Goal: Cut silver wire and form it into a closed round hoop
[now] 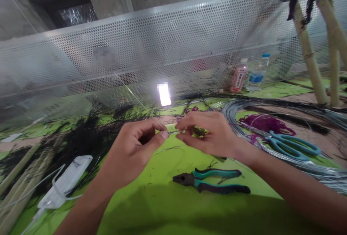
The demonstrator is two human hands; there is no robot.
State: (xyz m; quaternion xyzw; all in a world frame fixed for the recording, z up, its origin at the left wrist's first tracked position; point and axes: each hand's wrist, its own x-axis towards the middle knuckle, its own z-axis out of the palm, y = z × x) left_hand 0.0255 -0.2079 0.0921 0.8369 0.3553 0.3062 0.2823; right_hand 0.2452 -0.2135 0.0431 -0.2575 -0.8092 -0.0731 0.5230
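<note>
Left hand has thumb and forefinger pinched shut on a thin metal wire, knuckles up. Right hand comes in opposite, fingers curled, thumb and forefinger tips slightly apart around the wire; can't tell if it's actually gripping. All that's just above the green surface. Behind, capped pink bottle beside a blue-capped clear bottle, fill levels too blurry to call.

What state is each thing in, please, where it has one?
Left hand: pinching thin wire
Right hand: curled around wire
Combination pliers: lying flat, untouched
Scissors: blades apparently shut
Pink bottle: upright, capped
Water bottle: upright, capped
Wire coil: loosely looped
Purple cord: tangled
Bright panel: lit
White cabled unit: power unclear
</note>
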